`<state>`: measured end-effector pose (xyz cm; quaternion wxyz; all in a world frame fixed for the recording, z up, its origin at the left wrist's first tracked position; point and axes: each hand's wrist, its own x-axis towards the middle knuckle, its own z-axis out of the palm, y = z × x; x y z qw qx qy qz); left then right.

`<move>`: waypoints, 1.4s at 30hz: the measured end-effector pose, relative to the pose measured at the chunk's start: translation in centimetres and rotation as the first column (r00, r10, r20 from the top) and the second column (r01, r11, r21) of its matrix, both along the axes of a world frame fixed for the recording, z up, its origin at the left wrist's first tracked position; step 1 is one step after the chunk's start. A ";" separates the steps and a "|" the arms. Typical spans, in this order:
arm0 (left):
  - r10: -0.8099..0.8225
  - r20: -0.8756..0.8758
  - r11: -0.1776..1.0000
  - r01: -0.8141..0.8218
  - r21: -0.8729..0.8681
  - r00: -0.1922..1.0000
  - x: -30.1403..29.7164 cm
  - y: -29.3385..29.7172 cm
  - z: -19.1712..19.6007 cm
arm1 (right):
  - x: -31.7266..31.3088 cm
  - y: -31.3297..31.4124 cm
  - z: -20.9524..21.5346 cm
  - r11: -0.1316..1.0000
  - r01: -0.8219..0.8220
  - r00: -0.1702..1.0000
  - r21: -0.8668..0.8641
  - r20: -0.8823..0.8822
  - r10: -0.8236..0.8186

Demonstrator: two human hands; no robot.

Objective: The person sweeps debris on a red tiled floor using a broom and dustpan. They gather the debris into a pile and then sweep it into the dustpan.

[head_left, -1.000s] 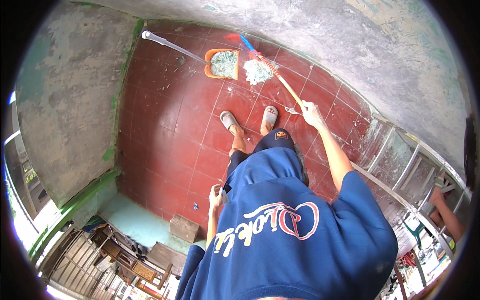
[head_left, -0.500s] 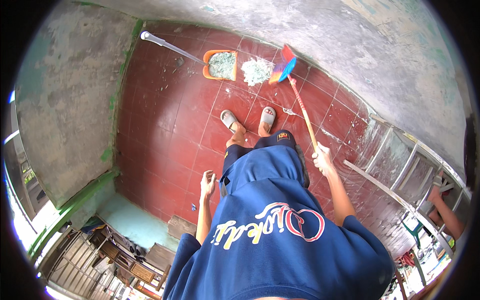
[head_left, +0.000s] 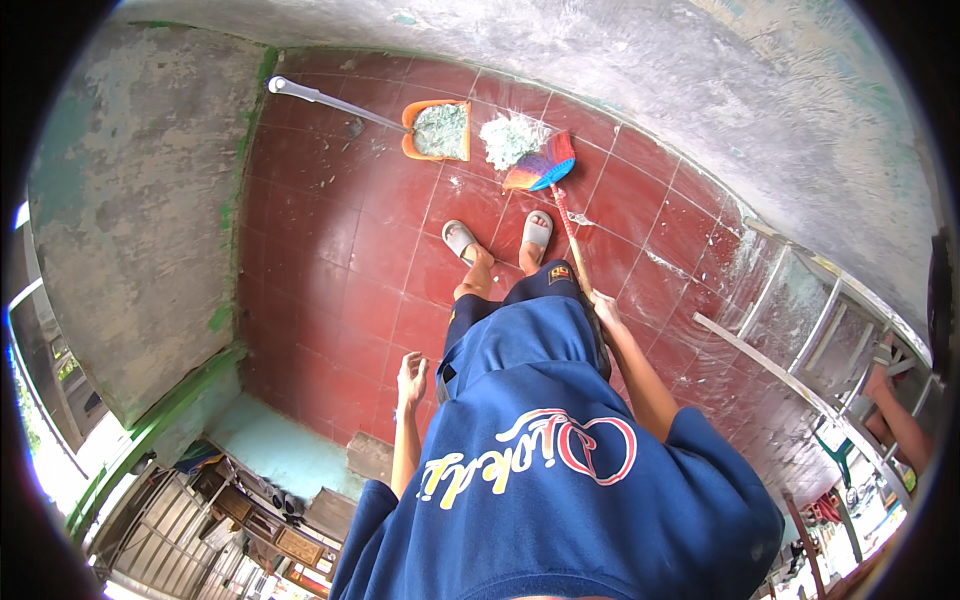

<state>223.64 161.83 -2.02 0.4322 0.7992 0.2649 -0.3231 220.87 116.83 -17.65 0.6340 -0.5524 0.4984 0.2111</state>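
My right hand [head_left: 604,308] is closed round the wooden handle of a broom [head_left: 550,165], whose fan of red, purple, orange and blue bristles rests on the floor. The bristles touch the right lower edge of a pile of pale debris [head_left: 510,138]. Just left of the pile lies an orange dustpan [head_left: 408,148], its tray full of the same pale scraps and its long grey handle slanting to the far left. At my left side, my left hand [head_left: 412,378] hangs with loosely bent fingers and holds nothing.
Red floor tiles [head_left: 330,290] carry scattered crumbs and white dust. Bare, patchy walls [head_left: 150,200] rise to the left and ahead. A ladder [head_left: 790,375] stands at the right, with another person's leg [head_left: 897,415] beside it. Furniture [head_left: 240,510] shows at the lower left.
The broom head has swung down and left to the pile's near edge. My right hand has drawn in toward my body, still holding the handle. My left hand stays by my side.
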 end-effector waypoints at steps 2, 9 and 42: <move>-0.005 -0.007 1.000 0.005 0.004 1.000 -0.1 -0.1 0.1 | 0.0 -0.5 -3.0 0.956 -0.207 0.975 -0.207 0.039 0.219; 0.008 -0.020 1.000 -0.008 0.010 1.000 -0.5 0.1 -0.1 | 8.2 0.4 7.0 0.966 0.042 0.989 0.255 -0.147 -0.005; -0.070 0.141 0.993 0.083 -0.086 0.987 7.4 0.8 -5.1 | 4.8 -6.4 15.6 0.988 0.110 0.990 0.111 -0.097 -0.100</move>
